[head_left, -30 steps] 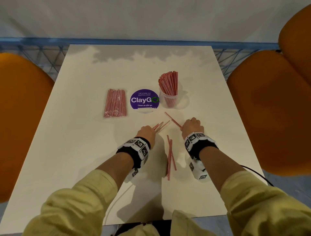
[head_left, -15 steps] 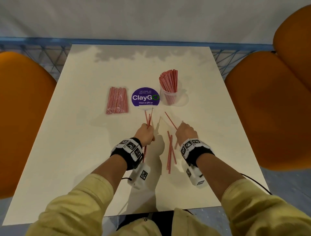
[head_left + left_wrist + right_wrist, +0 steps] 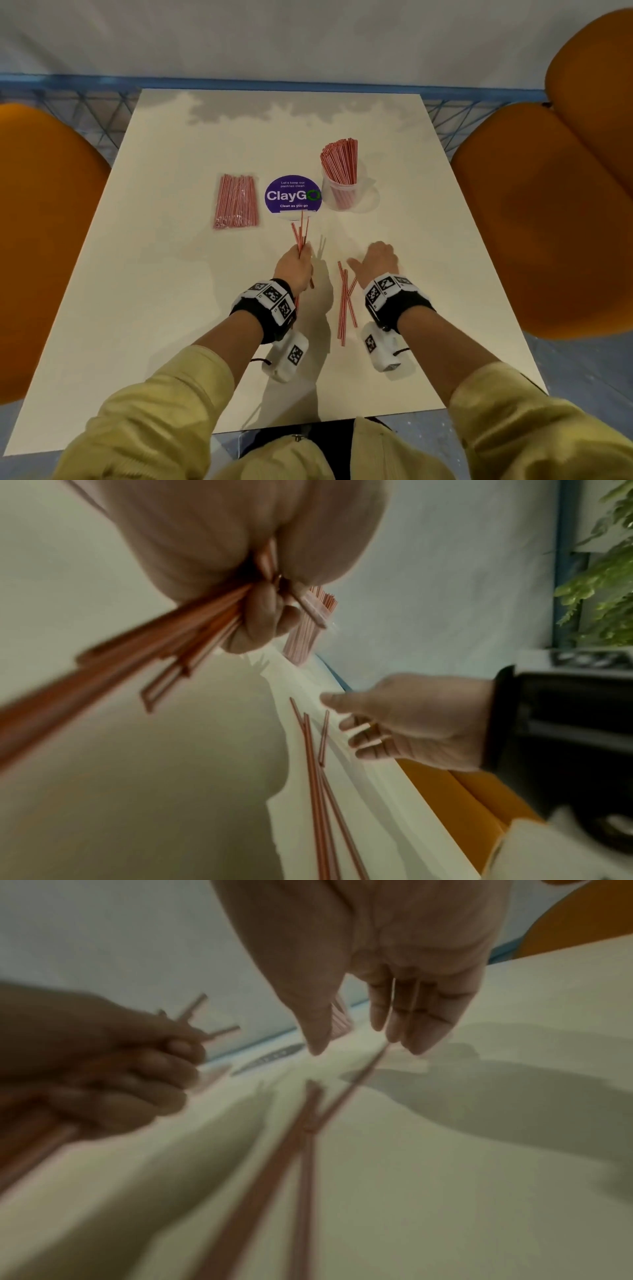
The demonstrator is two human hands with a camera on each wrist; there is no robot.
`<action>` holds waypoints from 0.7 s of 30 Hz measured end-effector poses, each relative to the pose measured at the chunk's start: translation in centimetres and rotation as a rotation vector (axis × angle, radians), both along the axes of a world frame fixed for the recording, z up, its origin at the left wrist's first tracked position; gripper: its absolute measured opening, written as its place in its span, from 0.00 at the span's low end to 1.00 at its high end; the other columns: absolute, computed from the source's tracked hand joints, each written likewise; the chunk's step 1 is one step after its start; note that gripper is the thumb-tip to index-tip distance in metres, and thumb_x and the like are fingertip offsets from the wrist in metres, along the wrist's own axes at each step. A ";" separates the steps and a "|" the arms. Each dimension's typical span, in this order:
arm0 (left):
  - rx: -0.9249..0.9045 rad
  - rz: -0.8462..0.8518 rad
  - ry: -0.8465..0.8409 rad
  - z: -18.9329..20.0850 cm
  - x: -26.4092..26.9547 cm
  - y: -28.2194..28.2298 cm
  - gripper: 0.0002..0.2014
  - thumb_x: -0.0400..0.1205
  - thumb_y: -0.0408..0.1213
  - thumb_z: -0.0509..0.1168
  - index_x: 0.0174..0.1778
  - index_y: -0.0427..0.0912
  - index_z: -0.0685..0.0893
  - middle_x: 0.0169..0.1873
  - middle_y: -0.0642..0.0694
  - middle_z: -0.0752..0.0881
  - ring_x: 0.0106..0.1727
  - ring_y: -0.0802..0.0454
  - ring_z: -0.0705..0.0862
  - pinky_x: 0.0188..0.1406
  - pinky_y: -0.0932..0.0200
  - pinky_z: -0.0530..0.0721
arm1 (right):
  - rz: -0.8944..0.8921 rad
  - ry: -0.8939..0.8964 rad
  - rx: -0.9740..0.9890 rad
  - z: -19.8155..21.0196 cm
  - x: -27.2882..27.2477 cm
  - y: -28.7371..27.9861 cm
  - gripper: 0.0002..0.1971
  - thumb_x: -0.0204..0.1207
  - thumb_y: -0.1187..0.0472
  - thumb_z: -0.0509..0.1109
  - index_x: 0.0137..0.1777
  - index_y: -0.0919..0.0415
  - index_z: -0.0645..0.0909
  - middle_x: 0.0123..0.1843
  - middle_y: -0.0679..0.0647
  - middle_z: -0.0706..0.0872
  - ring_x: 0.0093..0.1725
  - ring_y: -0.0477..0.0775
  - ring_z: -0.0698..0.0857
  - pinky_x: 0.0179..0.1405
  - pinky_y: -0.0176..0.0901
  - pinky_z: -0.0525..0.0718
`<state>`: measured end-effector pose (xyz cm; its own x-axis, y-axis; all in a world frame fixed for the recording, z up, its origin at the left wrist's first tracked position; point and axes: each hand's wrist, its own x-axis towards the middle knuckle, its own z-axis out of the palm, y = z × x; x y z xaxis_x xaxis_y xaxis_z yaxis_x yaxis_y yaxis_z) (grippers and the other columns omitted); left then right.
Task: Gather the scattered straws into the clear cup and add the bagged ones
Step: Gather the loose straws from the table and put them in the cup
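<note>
My left hand [image 3: 298, 255] grips several red striped straws [image 3: 300, 233], their ends fanning up toward the sticker; the left wrist view shows the fingers curled round this bundle [image 3: 192, 634]. To its right, my right hand [image 3: 371, 255] is open with straight fingers, and its fingertips [image 3: 394, 1034] touch the end of one loose straw [image 3: 356, 1080]. Several loose straws [image 3: 343, 305] lie on the table between my wrists. The clear cup [image 3: 339, 200] stands further back, full of upright straws [image 3: 340, 161]. The bagged straws [image 3: 236, 202] lie flat at the left.
A round purple ClayGo sticker [image 3: 293, 195] sits between the bag and the cup. The white table [image 3: 154, 308] is flanked by orange chairs [image 3: 534, 212] on both sides. A blue railing [image 3: 274, 84] runs behind the table's far edge.
My left hand lifted its straws off the table and holds them upright. My right hand opened from a fist and drew the single slanted straw back toward the loose pile.
</note>
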<state>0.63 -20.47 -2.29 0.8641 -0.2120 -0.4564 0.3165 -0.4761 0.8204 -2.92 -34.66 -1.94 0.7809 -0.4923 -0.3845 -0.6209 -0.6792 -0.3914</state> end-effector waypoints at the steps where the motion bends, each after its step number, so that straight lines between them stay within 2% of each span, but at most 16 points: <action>1: -0.009 -0.007 0.006 -0.1 -0.2 0.1 0.16 0.88 0.45 0.47 0.40 0.43 0.74 0.30 0.43 0.79 0.31 0.45 0.78 0.35 0.54 0.79 | 0.002 0.060 -0.046 -0.3 -0.3 -0.4 0.30 0.77 0.52 0.68 0.71 0.71 0.65 0.71 0.65 0.71 0.71 0.65 0.72 0.69 0.50 0.70; 3: -0.026 -0.011 0.026 -0.3 -0.4 0.1 0.15 0.88 0.42 0.47 0.37 0.46 0.72 0.26 0.47 0.77 0.27 0.51 0.74 0.28 0.59 0.75 | 0.010 0.076 -0.064 -0.9 -0.9 -0.7 0.28 0.77 0.55 0.69 0.70 0.72 0.66 0.71 0.66 0.71 0.69 0.65 0.74 0.67 0.51 0.73; 6: -0.082 0.029 0.060 -0.5 -0.5 0.0 0.11 0.88 0.40 0.47 0.49 0.42 0.74 0.26 0.46 0.77 0.27 0.52 0.74 0.27 0.59 0.77 | 0.016 0.064 -0.056 -1.2 -1.4 -0.8 0.19 0.79 0.63 0.65 0.68 0.70 0.71 0.69 0.65 0.75 0.67 0.62 0.77 0.64 0.47 0.75; 8: -0.115 0.066 0.063 -0.5 -0.5 -0.1 0.11 0.88 0.40 0.46 0.55 0.41 0.73 0.26 0.46 0.76 0.25 0.51 0.74 0.25 0.60 0.77 | 0.040 0.104 -0.073 -1.0 -1.5 -0.6 0.16 0.79 0.64 0.63 0.65 0.69 0.75 0.67 0.63 0.79 0.66 0.61 0.79 0.61 0.44 0.76; 10: -0.133 0.095 0.048 -0.6 -0.4 -0.2 0.10 0.88 0.39 0.45 0.57 0.41 0.70 0.26 0.45 0.76 0.23 0.51 0.74 0.21 0.62 0.77 | 0.077 0.139 -0.075 -0.6 -1.6 0.0 0.16 0.80 0.60 0.63 0.62 0.69 0.77 0.64 0.63 0.82 0.63 0.61 0.82 0.57 0.45 0.79; 12: -0.143 0.118 0.034 -0.5 -0.5 -0.3 0.10 0.88 0.39 0.45 0.57 0.41 0.69 0.26 0.45 0.76 0.23 0.51 0.75 0.21 0.63 0.80 | 0.125 0.165 -0.102 -0.4 -1.8 0.9 0.23 0.79 0.48 0.65 0.61 0.70 0.77 0.63 0.63 0.81 0.62 0.62 0.82 0.57 0.47 0.80; 14: -0.151 0.151 0.027 -0.6 -0.6 -0.5 0.08 0.88 0.39 0.46 0.57 0.42 0.68 0.28 0.46 0.76 0.24 0.51 0.77 0.32 0.55 0.86 | 0.174 0.192 -0.153 -0.3 -1.9 1.7 0.29 0.75 0.43 0.68 0.62 0.69 0.75 0.62 0.63 0.80 0.62 0.62 0.81 0.57 0.47 0.80; 15: -0.155 0.171 0.027 -0.7 -0.6 -0.5 0.08 0.88 0.39 0.46 0.56 0.42 0.68 0.28 0.46 0.75 0.24 0.51 0.77 0.36 0.51 0.86 | 0.190 0.204 -0.159 -0.3 -1.9 2.0 0.28 0.74 0.45 0.70 0.61 0.69 0.75 0.62 0.63 0.81 0.61 0.61 0.82 0.57 0.46 0.80; 16: -0.162 0.189 0.029 -0.9 -0.6 -0.6 0.07 0.88 0.39 0.47 0.55 0.42 0.68 0.29 0.46 0.74 0.25 0.51 0.76 0.35 0.50 0.84 | 0.198 0.209 -0.149 -0.4 -1.8 2.3 0.24 0.74 0.48 0.71 0.60 0.69 0.77 0.62 0.63 0.82 0.61 0.62 0.83 0.55 0.46 0.80; 18: -0.182 0.216 0.028 -1.2 -0.5 -0.6 0.07 0.88 0.38 0.48 0.54 0.42 0.69 0.30 0.47 0.73 0.25 0.51 0.72 0.26 0.55 0.78 | 0.202 0.216 -0.118 -0.2 -1.6 2.8 0.16 0.77 0.56 0.70 0.57 0.69 0.81 0.60 0.64 0.85 0.60 0.63 0.84 0.53 0.47 0.81; 21: -0.174 0.227 0.017 -1.7 -0.3 -0.5 0.06 0.87 0.39 0.49 0.55 0.43 0.69 0.30 0.48 0.73 0.26 0.52 0.71 0.25 0.59 0.71 | 0.221 0.223 -0.127 0.1 -1.5 3.4 0.11 0.78 0.64 0.67 0.56 0.69 0.82 0.59 0.64 0.86 0.60 0.63 0.85 0.53 0.47 0.82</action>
<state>0.32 -20.93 -4.03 0.8908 -0.0906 -0.4452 0.4136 -0.2439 0.8772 -4.45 -31.24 -1.83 0.7778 -0.3752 -0.5043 -0.5136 -0.8419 -0.1658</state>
